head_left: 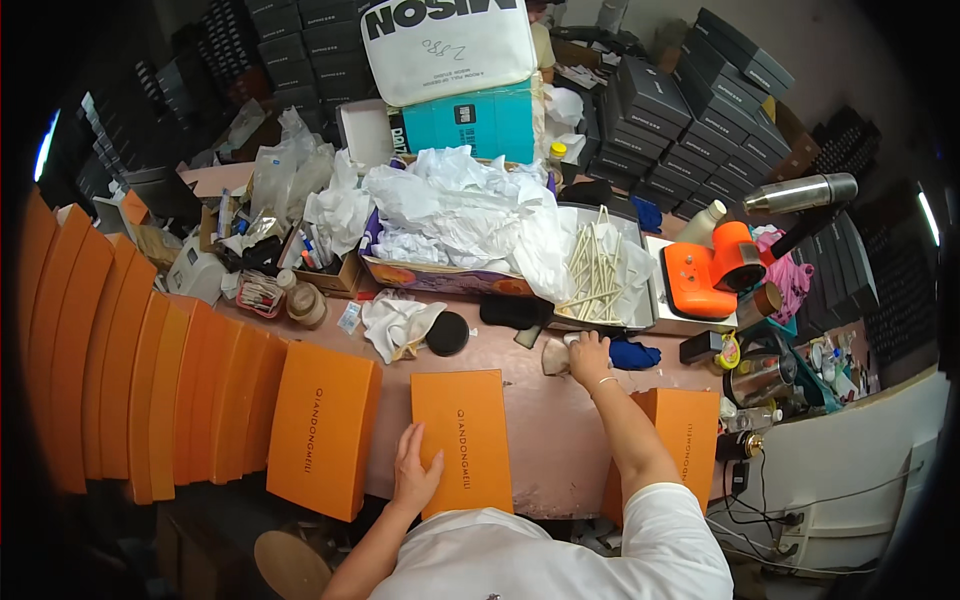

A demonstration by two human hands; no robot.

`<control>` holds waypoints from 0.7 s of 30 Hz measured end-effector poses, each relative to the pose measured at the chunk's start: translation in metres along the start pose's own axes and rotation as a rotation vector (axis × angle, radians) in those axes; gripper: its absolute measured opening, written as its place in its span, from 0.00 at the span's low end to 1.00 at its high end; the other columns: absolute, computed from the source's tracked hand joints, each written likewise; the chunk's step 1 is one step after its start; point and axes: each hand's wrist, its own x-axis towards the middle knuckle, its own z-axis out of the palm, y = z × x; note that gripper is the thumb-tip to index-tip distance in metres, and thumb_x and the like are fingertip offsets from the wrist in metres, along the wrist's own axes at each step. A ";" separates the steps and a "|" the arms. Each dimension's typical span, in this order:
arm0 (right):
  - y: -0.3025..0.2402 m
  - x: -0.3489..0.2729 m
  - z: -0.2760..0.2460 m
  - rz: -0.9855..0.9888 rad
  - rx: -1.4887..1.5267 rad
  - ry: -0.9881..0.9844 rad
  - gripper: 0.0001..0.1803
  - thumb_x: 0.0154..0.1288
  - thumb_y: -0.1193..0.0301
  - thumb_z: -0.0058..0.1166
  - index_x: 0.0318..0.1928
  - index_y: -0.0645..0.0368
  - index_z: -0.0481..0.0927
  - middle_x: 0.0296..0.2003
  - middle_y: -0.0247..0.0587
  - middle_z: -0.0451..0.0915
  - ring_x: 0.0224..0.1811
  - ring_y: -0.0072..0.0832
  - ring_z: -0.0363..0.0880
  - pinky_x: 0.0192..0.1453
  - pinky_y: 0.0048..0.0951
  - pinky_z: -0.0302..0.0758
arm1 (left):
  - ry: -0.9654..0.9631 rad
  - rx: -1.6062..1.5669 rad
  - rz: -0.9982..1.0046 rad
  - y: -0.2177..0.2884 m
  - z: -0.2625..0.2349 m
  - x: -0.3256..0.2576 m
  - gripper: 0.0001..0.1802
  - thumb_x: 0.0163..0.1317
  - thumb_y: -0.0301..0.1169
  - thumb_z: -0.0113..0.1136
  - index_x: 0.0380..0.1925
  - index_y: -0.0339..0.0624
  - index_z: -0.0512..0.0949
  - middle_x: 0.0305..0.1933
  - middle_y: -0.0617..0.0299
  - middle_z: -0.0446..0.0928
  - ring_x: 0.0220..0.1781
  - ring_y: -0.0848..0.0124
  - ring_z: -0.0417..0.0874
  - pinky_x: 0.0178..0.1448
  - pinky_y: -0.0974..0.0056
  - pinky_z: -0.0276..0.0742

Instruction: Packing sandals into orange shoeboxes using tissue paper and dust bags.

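Observation:
An orange shoebox-like carton [460, 420] with dark lettering lies closed in front of me. My left hand [416, 468] rests on its left side, fingers spread. Farther off to the right, my right hand [591, 358] reaches across the table, its fingers curled down over something small and whitish that they mostly hide. Against those fingers lies a beige pad or cloth [555, 357]. A dark blue cloth [634, 355] is bunched just to the right. Under my right forearm sits another orange carton [690, 440], partly covered by the arm.
Orange cartons [200, 390] stand in a long row at left, one carton [322, 430] nearest. Behind are a bin of white tissue paper [450, 200], a tray of pale sticks [595, 265], a black round pad [447, 333] and an orange device [700, 280]. Cables [765, 510] hang at right.

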 end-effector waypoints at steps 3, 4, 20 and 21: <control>-0.017 -0.014 -0.065 0.082 0.547 -0.210 0.21 0.50 0.62 0.66 0.43 0.59 0.78 0.33 0.43 0.80 0.38 0.37 0.79 0.41 0.43 0.70 | -0.203 -0.082 0.055 0.025 -0.009 0.010 0.33 0.59 0.29 0.61 0.63 0.34 0.63 0.65 0.44 0.62 0.67 0.48 0.64 0.68 0.55 0.64; -0.019 -0.027 -0.080 -0.003 0.776 -0.223 0.19 0.51 0.65 0.66 0.42 0.59 0.77 0.29 0.42 0.79 0.33 0.34 0.78 0.38 0.39 0.71 | -0.180 -0.090 0.182 0.038 -0.008 0.019 0.30 0.59 0.32 0.62 0.61 0.34 0.67 0.63 0.45 0.65 0.65 0.49 0.66 0.67 0.55 0.65; -0.099 -0.102 -0.165 -0.149 2.309 -0.843 0.20 0.63 0.73 0.60 0.53 0.59 0.70 0.35 0.31 0.77 0.40 0.15 0.77 0.42 0.17 0.75 | -0.743 -0.689 -0.268 0.059 -0.018 0.046 0.17 0.64 0.38 0.62 0.46 0.37 0.75 0.40 0.66 0.78 0.43 0.78 0.78 0.48 0.72 0.74; -0.105 -0.104 -0.171 -0.116 2.263 -0.875 0.18 0.64 0.73 0.59 0.53 0.59 0.71 0.35 0.31 0.78 0.40 0.15 0.77 0.42 0.17 0.75 | -0.704 -0.714 -0.244 0.057 -0.017 0.042 0.17 0.65 0.37 0.61 0.47 0.37 0.75 0.41 0.66 0.78 0.44 0.78 0.78 0.49 0.72 0.74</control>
